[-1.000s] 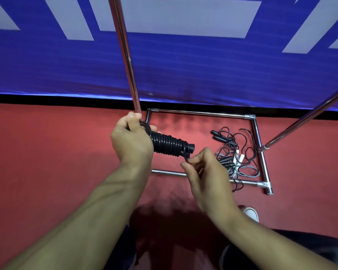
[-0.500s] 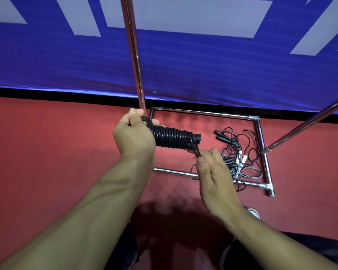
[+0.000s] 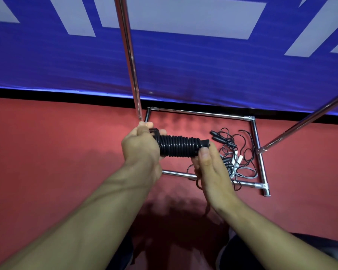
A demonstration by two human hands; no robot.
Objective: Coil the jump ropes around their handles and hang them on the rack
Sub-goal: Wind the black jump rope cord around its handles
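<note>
Over red floor (image 3: 47,152) beside the rack (image 3: 203,113), the coil (image 3: 179,146) is gripped by the left hand (image 3: 141,147), while its end, pinched lower before, is now clasped by the right hand (image 3: 211,168), so winding seems finished.

Upright rack pole (image 3: 129,55) stands just behind both hands; loose ropes (image 3: 234,152) clutter the floor inside the base frame (image 3: 258,149); left floor (image 3: 47,152) open.

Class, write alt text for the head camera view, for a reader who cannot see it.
Two bare hands hold a black jump rope coiled tightly around its handles: the left hand grips one end, the right hand pinches the other. Below, on the red floor, a tangle of loose black and white jump ropes lies inside the chrome tube rack's base frame, before a blue and white banner.
</note>
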